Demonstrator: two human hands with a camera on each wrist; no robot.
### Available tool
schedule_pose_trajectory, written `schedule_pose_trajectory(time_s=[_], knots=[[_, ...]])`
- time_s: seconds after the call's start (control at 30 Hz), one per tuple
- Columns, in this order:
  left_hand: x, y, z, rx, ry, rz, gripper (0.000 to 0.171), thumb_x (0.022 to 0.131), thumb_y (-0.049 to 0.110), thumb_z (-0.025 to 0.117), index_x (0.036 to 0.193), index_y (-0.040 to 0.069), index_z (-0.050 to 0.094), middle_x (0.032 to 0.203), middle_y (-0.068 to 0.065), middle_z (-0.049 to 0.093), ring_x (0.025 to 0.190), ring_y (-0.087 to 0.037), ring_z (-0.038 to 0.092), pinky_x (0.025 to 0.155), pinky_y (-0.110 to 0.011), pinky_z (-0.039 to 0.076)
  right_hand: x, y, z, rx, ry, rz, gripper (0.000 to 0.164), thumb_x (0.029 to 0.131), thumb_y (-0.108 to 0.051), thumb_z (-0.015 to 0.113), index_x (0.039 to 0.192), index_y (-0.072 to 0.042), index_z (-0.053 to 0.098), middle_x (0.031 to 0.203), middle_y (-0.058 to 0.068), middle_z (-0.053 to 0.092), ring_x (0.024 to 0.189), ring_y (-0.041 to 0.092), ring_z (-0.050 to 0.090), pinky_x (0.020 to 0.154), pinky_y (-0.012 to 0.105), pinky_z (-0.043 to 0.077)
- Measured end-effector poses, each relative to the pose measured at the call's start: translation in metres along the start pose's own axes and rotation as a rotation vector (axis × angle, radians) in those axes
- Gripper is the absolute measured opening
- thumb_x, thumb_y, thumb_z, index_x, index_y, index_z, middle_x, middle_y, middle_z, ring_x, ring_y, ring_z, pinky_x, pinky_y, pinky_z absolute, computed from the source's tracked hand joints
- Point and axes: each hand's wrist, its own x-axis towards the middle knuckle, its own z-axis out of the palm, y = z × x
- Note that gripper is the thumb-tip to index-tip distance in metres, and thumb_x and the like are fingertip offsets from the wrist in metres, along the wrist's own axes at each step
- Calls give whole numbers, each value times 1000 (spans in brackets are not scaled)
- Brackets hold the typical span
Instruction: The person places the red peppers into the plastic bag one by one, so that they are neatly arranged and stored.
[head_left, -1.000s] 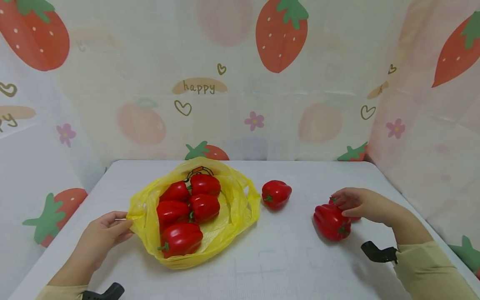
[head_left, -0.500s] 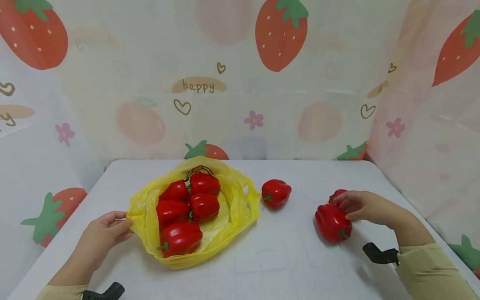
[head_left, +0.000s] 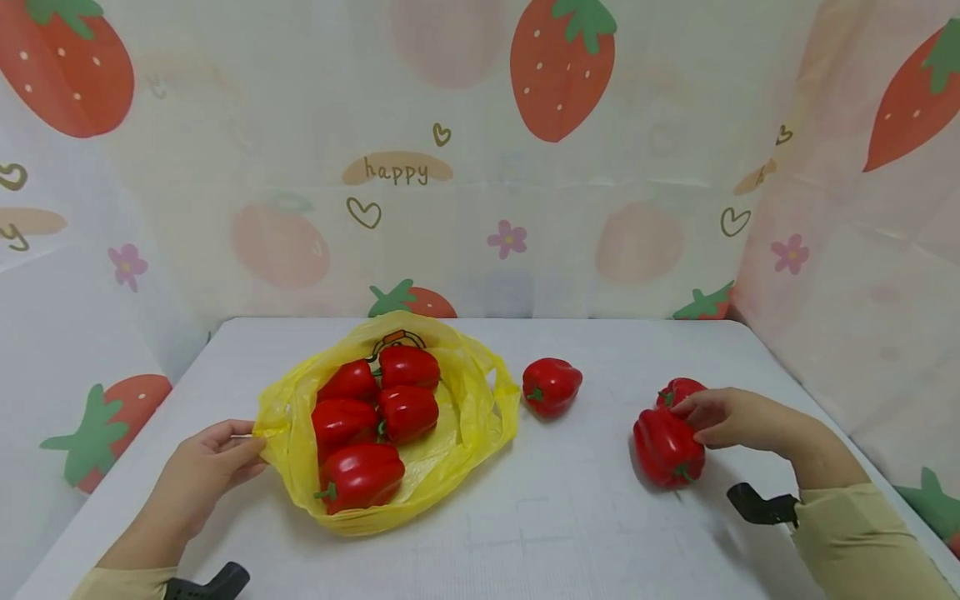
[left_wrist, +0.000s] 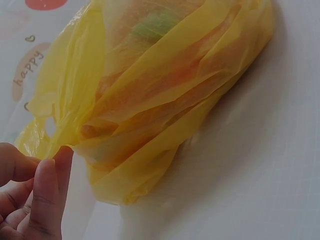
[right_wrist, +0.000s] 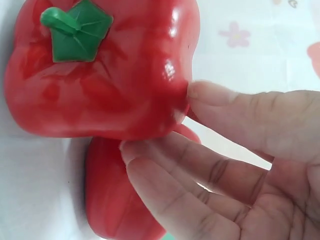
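Note:
At the left of the head view, my left hand (head_left: pixel 213 467) pinches the rim of a yellow plastic bag (head_left: pixel 457 467) between thumb and fingers. Its mouth gapes toward me, with several red bell peppers (head_left: pixel 363 477) inside. In the left wrist view the pinched film (left_wrist: pixel 37 145) bunches at the fingertips. On the right, my right hand (head_left: pixel 746 425) is at a red bell pepper (head_left: pixel 667 450) with a green stem. In the right wrist view the thumb (right_wrist: pixel 215 95) meets that pepper's side, and the fairly straight fingers (right_wrist: pixel 165 185) reach between it and another pepper (right_wrist: pixel 112 195) behind.
A single red bell pepper (head_left: pixel 551 387) lies just right of the bag on the white table (head_left: pixel 555 533). The pepper farther back on the right (head_left: pixel 681 390) is partly covered by the near pepper and my right hand. A strawberry-print curtain (head_left: pixel 562 250) closes off the back and sides.
My right hand has come slightly nearer to me, and the near pepper has shifted a little toward me and right. More of the pepper behind shows. The left hand keeps its hold.

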Motion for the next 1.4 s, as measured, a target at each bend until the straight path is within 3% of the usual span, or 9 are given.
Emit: schedule_pose_trajectory(time_s=[0.17,0.47,0.67,0.93,1.23,1.4], knots=[[1,1,0,7,1,2,55,89,35,58,127,-2,43,108,-9,63,82,-6,63,74,-23,53,0,0,1,56,-21,27,46,81,-12,67,123,0,52,121,20,49,105,27,52,78,40,54],[2,0,0,-8,-8,3,54,89,32,58,127,-3,43,105,-6,64,80,-6,63,73,-23,54,5,-1,9,69,-42,50,48,76,-19,74,116,1,55,105,11,57,90,21,58,75,37,55],[2,0,1,-2,-6,-7,54,89,33,58,127,-3,42,107,-7,64,81,-6,63,73,-23,54,7,-4,15,118,-55,35,53,77,-18,72,121,1,50,94,11,58,85,22,59,74,39,55],[2,0,1,-1,-3,-5,56,89,34,59,127,-3,43,107,-9,63,81,-7,63,73,-23,54,11,-9,25,142,-34,61,58,78,-28,72,122,1,48,96,11,57,84,21,62,74,37,55],[3,0,1,1,2,2,58,87,37,60,126,-3,43,108,-10,63,82,-8,63,74,-24,54,18,-13,37,192,-80,12,42,81,-29,68,108,0,55,93,9,62,86,24,62,76,36,54],[3,0,0,1,-2,-1,58,87,37,60,126,-2,43,107,-9,63,82,-8,63,74,-24,54,20,-13,40,192,-83,18,44,81,-32,68,109,0,54,94,8,64,86,24,63,76,37,55]])
